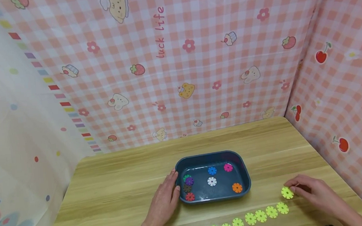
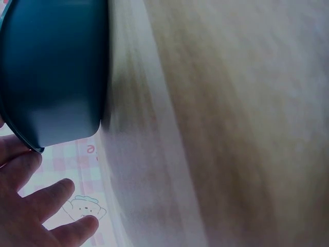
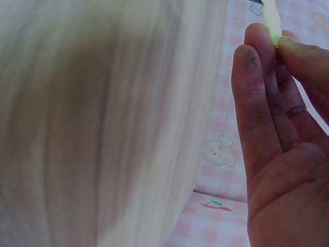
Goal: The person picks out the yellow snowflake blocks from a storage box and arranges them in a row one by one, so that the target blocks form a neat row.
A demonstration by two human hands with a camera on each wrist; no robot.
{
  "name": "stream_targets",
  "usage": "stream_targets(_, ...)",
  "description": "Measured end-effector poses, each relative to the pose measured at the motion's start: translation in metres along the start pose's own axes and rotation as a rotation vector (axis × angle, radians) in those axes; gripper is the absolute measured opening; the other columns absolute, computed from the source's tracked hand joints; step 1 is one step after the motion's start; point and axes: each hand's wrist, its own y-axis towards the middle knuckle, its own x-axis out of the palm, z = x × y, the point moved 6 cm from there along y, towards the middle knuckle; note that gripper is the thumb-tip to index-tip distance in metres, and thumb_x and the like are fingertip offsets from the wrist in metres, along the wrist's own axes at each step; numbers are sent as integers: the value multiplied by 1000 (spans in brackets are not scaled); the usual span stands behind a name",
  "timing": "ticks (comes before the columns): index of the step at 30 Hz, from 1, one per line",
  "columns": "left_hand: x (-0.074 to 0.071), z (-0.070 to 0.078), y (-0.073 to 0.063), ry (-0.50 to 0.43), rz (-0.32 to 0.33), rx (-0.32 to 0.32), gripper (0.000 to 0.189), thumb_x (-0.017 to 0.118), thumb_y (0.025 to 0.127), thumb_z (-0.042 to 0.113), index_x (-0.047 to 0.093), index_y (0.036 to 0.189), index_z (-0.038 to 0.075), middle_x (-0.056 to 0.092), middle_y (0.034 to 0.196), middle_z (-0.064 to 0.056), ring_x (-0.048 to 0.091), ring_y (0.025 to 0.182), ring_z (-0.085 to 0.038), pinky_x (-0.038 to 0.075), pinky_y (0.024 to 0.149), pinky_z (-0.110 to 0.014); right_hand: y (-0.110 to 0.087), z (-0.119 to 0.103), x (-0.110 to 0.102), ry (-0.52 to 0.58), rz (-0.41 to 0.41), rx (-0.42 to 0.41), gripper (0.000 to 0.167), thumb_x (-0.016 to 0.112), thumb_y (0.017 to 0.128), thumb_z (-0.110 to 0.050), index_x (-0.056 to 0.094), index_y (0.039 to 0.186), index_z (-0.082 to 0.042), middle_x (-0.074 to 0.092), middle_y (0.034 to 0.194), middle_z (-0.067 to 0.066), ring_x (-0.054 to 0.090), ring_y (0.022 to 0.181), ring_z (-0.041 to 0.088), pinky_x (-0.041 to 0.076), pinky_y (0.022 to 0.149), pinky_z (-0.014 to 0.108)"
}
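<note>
In the head view my right hand [image 1: 316, 192] pinches a yellow-green snowflake disc [image 1: 287, 192] between thumb and fingers, above the table. The right wrist view catches this disc [image 3: 272, 23] edge-on, with the other fingers extended. Below it, a row of several yellow-green snowflake discs [image 1: 238, 224] lies along the table. My left hand [image 1: 162, 201] rests with extended fingers against the left side of a dark blue tray [image 1: 214, 198]. Its fingers [image 2: 51, 198] are spread beside the tray's rim in the left wrist view. Inside lie single discs, among them blue [image 1: 212, 171], white [image 1: 212, 181] and orange [image 1: 237, 188].
The tray stands on a wooden table [image 1: 119, 185]. Behind rises a pink checked cloth [image 1: 171, 71], with another cloth [image 1: 345, 96] at the right. Further discs, including a pink disc [image 1: 228, 167] and a red disc [image 1: 189, 196], lie in the tray.
</note>
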Motion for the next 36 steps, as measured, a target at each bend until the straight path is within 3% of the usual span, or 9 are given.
stream_targets(10,0,0,0,-5,4,8,50,51,109,27,48,155,7,41,164,-7,42,147,-34,37,115,-61,-13,13,1,-14,-37,65,31,69,86,20,75,100,-7,72,91,-11,59,80,-6,47,63,11)
stream_targets(17,0,0,1,-3,2,5,50,50,110,28,47,156,8,39,164,-6,41,148,-33,36,116,-60,-21,22,4,-45,-122,157,22,70,91,11,75,99,-9,71,93,-14,56,81,-7,49,62,16)
stream_targets(25,0,0,1,-2,-2,1,50,50,110,28,47,156,8,39,165,-6,40,148,-33,36,116,-60,-24,28,7,-44,-177,149,20,70,93,7,75,99,-11,71,94,-12,54,79,-6,49,61,18)
stream_targets(36,-1,-1,2,0,8,9,50,51,110,28,47,156,8,40,164,-6,41,148,-34,36,116,-61,-18,20,0,-179,-98,146,21,75,89,6,75,96,-13,72,89,-12,56,80,-8,46,63,12)
